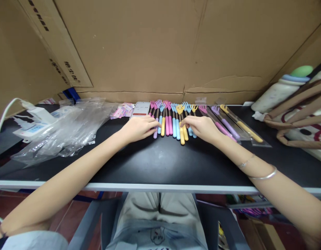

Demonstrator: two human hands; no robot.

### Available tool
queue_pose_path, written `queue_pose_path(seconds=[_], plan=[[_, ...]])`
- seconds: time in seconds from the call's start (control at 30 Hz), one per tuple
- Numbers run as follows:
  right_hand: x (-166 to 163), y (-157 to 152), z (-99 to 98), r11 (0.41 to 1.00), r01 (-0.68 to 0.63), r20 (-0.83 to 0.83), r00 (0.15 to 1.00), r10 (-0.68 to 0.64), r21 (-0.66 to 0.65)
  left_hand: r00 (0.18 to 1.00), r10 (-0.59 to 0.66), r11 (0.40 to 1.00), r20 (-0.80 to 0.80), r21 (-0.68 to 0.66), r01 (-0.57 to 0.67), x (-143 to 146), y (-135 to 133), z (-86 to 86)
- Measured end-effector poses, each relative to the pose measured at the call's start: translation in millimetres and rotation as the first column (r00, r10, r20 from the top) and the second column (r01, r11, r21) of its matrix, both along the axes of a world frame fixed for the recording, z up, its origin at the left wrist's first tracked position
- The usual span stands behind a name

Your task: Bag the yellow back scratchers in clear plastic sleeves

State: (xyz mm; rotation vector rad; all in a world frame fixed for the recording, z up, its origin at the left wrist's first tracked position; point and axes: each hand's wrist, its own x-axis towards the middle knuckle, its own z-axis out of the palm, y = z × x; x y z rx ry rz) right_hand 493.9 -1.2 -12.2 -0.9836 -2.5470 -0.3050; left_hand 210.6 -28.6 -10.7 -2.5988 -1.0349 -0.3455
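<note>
Back scratchers with claw heads and pink, blue, yellow and purple handles lie side by side in a row, claws pointing away from me. My left hand [141, 127] rests at the row's left end, its fingers stretched over a purple-handled back scratcher [155, 133]. My right hand [199, 125] is at the right end with curled fingers, the fingertips on a yellow back scratcher [182, 138] that sticks out nearer to me than the others. Part of the neighbouring blue handles is hidden beneath this hand. What the right thumb touches is hard to see.
Right of the row, pink, purple and yellow back scratchers [250, 132] lie in clear bags. Clear plastic bags [79, 121] are piled at left beside a power strip [32, 130]. A phone [140, 108] and colourful cards [122, 111] lie behind my left hand. A bottle [278, 90] and fabric bag [303, 114] stand right.
</note>
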Motion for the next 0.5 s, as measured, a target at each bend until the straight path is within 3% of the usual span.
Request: queue_pose_path(seconds=[0.1,0.27,0.33,0.4,0.5], plan=[[0,0,1.4,1.0,0.008,-0.008,1.0,-0.008,-0.012,0.998,0.058,0.998,0.014,0.038,-0.059,-11,5,14.7],[0,-1,2.8,0.999,0.046,0.009,0.999,-0.046,0.005,0.928,0.372,0.925,0.035,0.076,-0.373,-42,14,40.8],[-1,-1,2.7,0.997,0.073,0.029,0.997,-0.074,0.006,0.845,0.535,0.843,0.017,0.054,-0.535,-59,17,47.5],[-1,-1,2.5,0.994,0.105,0.048,0.993,-0.106,0.011,0.715,0.699,0.715,-0.037,0.007,-0.699,-76,19,50.3],[-2,-1,2.1,0.99,0.137,0.053,0.989,-0.138,0.019,0.58,0.806,0.581,-0.118,-0.035,-0.813,-99,21,45.7]])
